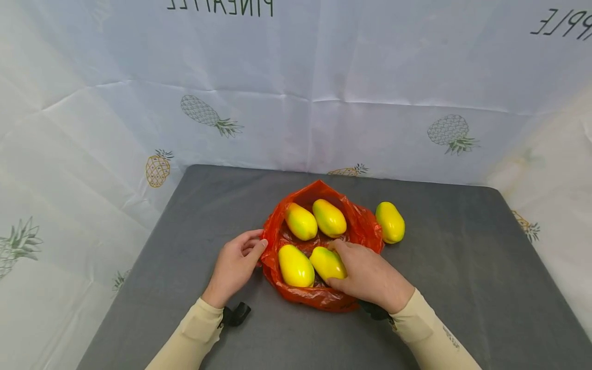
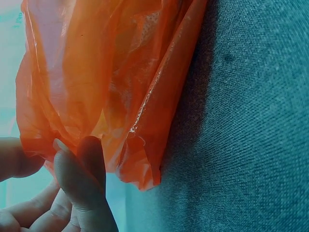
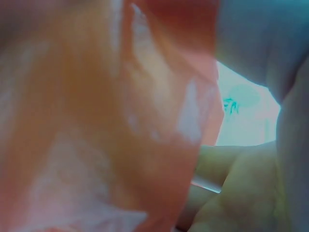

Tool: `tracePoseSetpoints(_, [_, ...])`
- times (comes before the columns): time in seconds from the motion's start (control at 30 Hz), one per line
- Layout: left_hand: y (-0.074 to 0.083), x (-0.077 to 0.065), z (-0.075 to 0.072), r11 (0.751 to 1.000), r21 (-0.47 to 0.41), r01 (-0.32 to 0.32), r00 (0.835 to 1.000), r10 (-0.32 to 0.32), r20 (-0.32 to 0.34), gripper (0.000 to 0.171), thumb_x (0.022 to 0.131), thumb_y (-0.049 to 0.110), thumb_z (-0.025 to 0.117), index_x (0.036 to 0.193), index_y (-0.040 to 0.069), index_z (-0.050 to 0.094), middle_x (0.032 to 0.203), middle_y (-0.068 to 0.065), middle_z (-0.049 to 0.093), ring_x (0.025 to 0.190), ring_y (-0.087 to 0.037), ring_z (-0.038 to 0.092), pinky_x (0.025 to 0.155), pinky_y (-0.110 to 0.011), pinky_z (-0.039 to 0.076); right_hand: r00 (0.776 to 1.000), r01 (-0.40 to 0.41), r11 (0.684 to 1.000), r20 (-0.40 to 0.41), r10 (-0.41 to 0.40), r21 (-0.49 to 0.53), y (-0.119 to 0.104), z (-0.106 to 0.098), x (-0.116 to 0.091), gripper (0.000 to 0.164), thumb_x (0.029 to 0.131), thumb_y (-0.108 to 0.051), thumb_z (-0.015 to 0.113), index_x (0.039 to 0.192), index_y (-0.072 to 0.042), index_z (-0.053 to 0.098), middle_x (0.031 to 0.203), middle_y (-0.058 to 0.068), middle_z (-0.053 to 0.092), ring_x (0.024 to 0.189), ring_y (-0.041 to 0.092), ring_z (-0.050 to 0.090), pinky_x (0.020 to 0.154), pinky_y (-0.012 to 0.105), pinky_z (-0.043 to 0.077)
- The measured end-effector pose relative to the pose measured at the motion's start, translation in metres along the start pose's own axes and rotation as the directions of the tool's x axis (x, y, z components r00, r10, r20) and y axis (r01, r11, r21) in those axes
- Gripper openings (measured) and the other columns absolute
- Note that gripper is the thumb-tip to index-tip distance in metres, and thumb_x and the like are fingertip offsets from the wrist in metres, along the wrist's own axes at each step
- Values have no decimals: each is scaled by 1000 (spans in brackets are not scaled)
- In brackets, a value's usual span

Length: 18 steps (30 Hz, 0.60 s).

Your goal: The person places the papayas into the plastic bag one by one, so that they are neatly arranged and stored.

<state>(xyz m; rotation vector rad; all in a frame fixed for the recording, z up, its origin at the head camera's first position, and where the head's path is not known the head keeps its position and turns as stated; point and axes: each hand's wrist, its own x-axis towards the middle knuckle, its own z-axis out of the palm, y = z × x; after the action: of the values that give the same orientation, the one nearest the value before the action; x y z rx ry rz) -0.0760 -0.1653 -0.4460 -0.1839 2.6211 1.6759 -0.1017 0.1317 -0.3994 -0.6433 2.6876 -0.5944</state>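
Note:
A red plastic bag (image 1: 319,191) lies with its mouth spread wide. My left hand (image 1: 236,264) pinches the bag's left rim; in the left wrist view the thumb (image 2: 79,179) and forefinger meet at the thin plastic. Inside the bag, my right hand (image 1: 370,270) grips a yellow-green mango (image 1: 327,263) at the near side, thumb on its near end and fingers over its far side. Left of it sits another mango (image 1: 296,266). Toward the back of the bag rest two more, a left mango (image 1: 301,222) and a right mango (image 1: 330,218). Blurred bag plastic fills much of the right wrist view.
One mango (image 1: 390,222) lies on the grey table (image 1: 462,267) just outside the bag's right edge. A white cloth (image 1: 370,67) printed with pineapples hangs behind the table and along its sides.

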Motion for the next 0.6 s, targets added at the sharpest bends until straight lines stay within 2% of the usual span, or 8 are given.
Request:
tracePoseSetpoints(0.23, [-1,1,0,1000,4,-6,1000,6,-2,42,107,29,71,144,12,68,114,-7,80,85,-15,76,77,-22,63,1000,-27,1000,15,27,2,0,4,2,65,86,-33,89,140,-11,61,120,0,72,93,13,59,85,37,55])
tracePoseSetpoints(0.43, [-2,0,0,1000,3,-6,1000,6,-9,41,106,29,71,144,12,68,114,-7,80,85,-15,76,78,-24,64,1000,-14,1000,11,14,9,1,4,2,72,87,-35,89,148,-12,59,135,3,71,103,14,63,93,40,57])
tracePoseSetpoints(0.6, [-4,-1,1,1000,-7,-3,1000,3,-6,41,106,30,71,144,13,68,114,-7,80,85,-15,76,79,-28,66,999,25,1000,-24,-25,8,1,-1,1,67,91,-40,86,147,-13,62,140,4,70,114,18,66,102,44,59])
